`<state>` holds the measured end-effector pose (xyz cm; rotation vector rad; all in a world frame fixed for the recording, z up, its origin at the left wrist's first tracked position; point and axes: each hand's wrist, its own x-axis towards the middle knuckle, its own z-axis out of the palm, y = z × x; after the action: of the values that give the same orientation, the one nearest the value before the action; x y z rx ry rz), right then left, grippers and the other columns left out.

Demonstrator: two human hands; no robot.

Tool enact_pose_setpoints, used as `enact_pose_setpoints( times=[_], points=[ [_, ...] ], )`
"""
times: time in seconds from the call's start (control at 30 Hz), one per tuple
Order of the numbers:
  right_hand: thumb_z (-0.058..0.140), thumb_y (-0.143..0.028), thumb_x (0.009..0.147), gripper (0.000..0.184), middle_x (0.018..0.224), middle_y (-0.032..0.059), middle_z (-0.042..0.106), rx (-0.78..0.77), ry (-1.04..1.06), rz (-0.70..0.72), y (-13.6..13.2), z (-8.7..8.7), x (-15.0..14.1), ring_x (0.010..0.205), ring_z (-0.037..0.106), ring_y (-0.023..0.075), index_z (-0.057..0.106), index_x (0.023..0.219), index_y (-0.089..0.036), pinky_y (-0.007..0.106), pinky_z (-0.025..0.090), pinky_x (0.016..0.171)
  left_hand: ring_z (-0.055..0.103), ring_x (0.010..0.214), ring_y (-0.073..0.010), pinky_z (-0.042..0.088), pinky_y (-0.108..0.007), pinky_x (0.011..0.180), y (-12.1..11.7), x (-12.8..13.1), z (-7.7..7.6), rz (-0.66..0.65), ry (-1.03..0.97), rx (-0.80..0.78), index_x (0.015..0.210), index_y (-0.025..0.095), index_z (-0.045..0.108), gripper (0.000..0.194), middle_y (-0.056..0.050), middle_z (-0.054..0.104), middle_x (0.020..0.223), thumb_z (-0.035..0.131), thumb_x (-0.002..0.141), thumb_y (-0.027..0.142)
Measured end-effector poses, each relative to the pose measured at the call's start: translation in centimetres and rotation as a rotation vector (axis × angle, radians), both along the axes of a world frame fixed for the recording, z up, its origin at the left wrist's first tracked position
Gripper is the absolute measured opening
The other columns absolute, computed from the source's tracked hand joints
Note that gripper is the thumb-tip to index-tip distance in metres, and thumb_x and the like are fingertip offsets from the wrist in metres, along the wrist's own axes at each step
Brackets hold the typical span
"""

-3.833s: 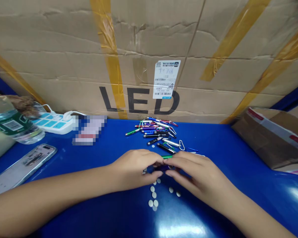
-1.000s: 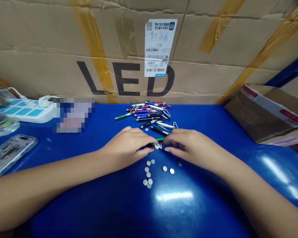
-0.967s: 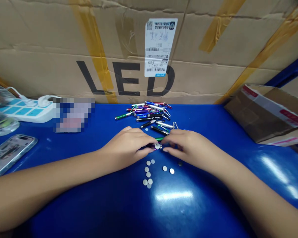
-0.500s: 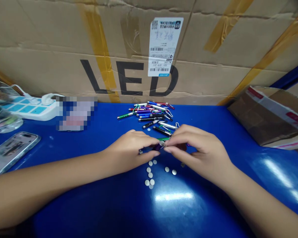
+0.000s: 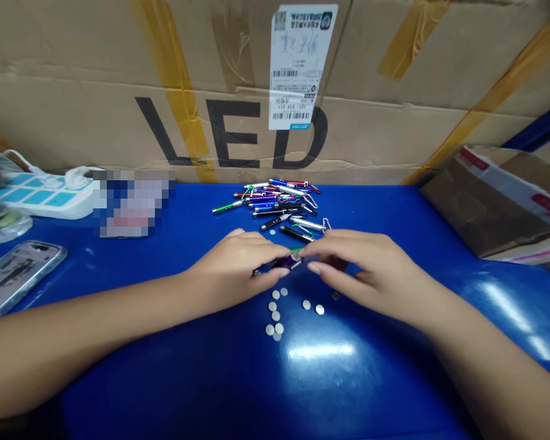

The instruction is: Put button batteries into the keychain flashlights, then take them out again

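Right hand [image 5: 371,260], right of centre, has thumb and index parted, index up by the end of a purple tube [image 5: 295,263] mid-frame; I'd go light and straight there. Left hand [image 5: 236,263], left of centre, is pinching that tube, and I'd want that grip rock steady. Can't tell if the right's curled fingers hide anything, most of the tube's covered, and its end's too tiny to read.
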<state>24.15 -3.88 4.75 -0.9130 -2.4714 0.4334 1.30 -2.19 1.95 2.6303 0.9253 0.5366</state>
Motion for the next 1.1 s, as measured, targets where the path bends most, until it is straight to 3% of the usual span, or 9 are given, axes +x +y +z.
enact_pose_setpoints(
  times=[0.3,0.47,0.6,0.8,0.97,1.1],
  points=[
    [0.049,-0.023,0.092,0.027,0.099,0.0025,0.070,-0.035,-0.167,-0.010,-0.5,-0.3,-0.2,0.087,0.065,0.0153,0.063,0.115,-0.026,0.027,0.047,0.076,0.061,0.090,-0.0161,0.034,-0.030,0.078,-0.2,-0.1,-0.2,0.012,0.091,0.009,0.105,0.024,0.065,0.021,0.001,0.072,0.096,0.050,0.092,0.030],
    [0.058,-0.025,0.086,0.013,0.070,-0.0034,0.065,-0.134,-0.164,-0.116,-0.5,0.5,0.4,0.061,0.059,0.0107,0.063,0.098,-0.022,0.023,0.041,0.058,0.063,0.092,-0.0161,0.034,-0.030,0.078,0.3,0.1,0.0,0.068,0.094,0.015,0.108,0.026,0.065,0.023,0.001,0.072,0.097,0.050,0.093,0.033],
    [0.062,-0.030,0.084,0.006,0.074,-0.0038,0.068,-0.238,-0.369,-0.048,-0.7,0.6,0.1,0.062,0.058,0.0119,0.066,0.085,-0.025,0.024,0.038,0.055,0.063,0.095,-0.0164,0.035,-0.030,0.080,0.6,0.0,-0.2,0.086,0.091,0.018,0.111,0.027,0.064,0.024,0.001,0.072,0.099,0.051,0.092,0.034],
    [0.059,-0.027,0.086,0.012,0.093,0.0028,0.071,-0.197,-0.387,-0.119,-1.0,-1.4,-2.4,0.078,0.064,0.0178,0.067,0.093,-0.022,0.027,0.042,0.065,0.063,0.096,-0.0161,0.034,-0.030,0.079,0.5,0.0,-0.4,0.068,0.084,0.029,0.108,0.027,0.065,0.022,0.002,0.072,0.100,0.051,0.091,0.031],
    [0.062,-0.022,0.084,0.010,0.084,0.0024,0.070,-0.270,-0.310,-0.118,-0.6,-2.9,-3.2,0.071,0.061,0.0155,0.068,0.091,-0.021,0.026,0.041,0.063,0.063,0.093,-0.0160,0.034,-0.030,0.079,0.4,0.0,-0.4,0.062,0.097,0.035,0.102,0.027,0.066,0.021,0.002,0.072,0.096,0.049,0.092,0.032],
    [0.059,-0.017,0.085,0.009,0.087,0.0028,0.071,-0.345,-0.280,-0.129,-0.7,-3.0,-3.5,0.081,0.063,0.0172,0.068,0.085,-0.020,0.028,0.044,0.072,0.063,0.093,-0.0160,0.034,-0.030,0.079,0.5,0.0,-0.4,0.045,0.086,0.039,0.101,0.026,0.066,0.021,0.002,0.072,0.097,0.048,0.092,0.033]
  ],
)
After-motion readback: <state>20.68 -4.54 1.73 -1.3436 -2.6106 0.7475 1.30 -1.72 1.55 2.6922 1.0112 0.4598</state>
